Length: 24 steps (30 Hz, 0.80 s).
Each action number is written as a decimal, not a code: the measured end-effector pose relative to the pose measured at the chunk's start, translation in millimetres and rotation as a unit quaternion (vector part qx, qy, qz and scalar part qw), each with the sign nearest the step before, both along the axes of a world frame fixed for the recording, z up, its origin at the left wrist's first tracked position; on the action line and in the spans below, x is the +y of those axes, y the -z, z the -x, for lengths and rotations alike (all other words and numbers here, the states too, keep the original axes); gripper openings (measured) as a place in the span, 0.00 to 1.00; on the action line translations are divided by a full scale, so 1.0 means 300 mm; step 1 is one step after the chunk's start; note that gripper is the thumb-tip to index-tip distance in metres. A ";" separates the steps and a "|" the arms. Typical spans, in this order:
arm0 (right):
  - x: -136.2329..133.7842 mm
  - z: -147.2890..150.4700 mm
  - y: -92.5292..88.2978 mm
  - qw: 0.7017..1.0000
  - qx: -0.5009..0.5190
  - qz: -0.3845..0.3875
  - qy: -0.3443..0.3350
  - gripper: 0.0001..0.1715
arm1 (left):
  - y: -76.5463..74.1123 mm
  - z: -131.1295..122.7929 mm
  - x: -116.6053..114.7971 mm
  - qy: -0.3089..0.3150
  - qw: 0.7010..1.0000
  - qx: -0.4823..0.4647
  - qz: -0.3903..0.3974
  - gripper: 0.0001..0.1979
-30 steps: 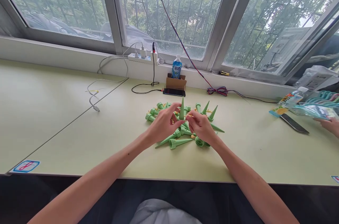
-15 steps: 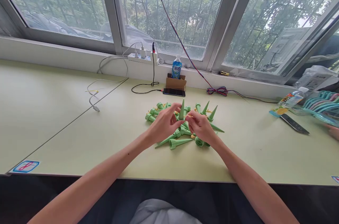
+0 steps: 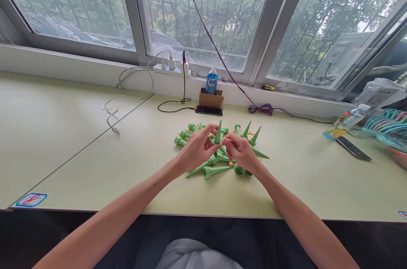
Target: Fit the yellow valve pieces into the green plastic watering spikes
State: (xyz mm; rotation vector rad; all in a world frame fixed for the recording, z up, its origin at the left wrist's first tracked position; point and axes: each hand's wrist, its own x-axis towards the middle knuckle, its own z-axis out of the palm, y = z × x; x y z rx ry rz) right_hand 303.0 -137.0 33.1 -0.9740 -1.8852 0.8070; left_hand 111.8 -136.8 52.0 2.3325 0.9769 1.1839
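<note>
A person's L. hand [image 3: 199, 146], ctr. of frame, holds a green spike [image 3: 218, 133] nearly upright, tip up, btwn. thumb & fingers, while the R. hand [image 3: 240, 149], just right of it, is pinched narrow at the spike's base; a bit of yellow [image 3: 227, 139] shows at its fingertips, mostly hidden. Below & around both hands, mid-frame, more green cones [image 3: 217, 172] lie in a loose pile w/ small yellow parts among them, some pointing up, others flat on the pale table [image 3: 95, 175]. Upper ctr., a blue-labeled bottle [image 3: 212, 81] stands at a cardboard box [image 3: 211, 100], w/ a phone [image 3: 209, 110] lying just in front. A red-and-blue cable bundle [image 3: 262, 109] rests right of ctr. near the sill. At far right, a co-worker's hand [image 3: 399, 158], blurred & partly cut off by the frame edge, is near a plastic bag [image 3: 386, 137]; can't tell its grip.
</note>
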 end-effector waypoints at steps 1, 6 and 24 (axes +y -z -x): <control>0.000 0.000 0.000 1.000 0.001 0.001 -0.001 0.18 | 0.000 0.000 -0.001 -0.001 1.000 0.000 0.002 0.16; 0.000 0.000 0.000 1.000 -0.005 0.004 -0.006 0.19 | -0.001 -0.001 -0.002 0.003 1.000 -0.004 0.006 0.15; -0.006 0.006 -0.008 1.000 0.008 0.008 -0.010 0.19 | 0.007 0.000 0.001 0.008 1.000 -0.012 -0.018 0.15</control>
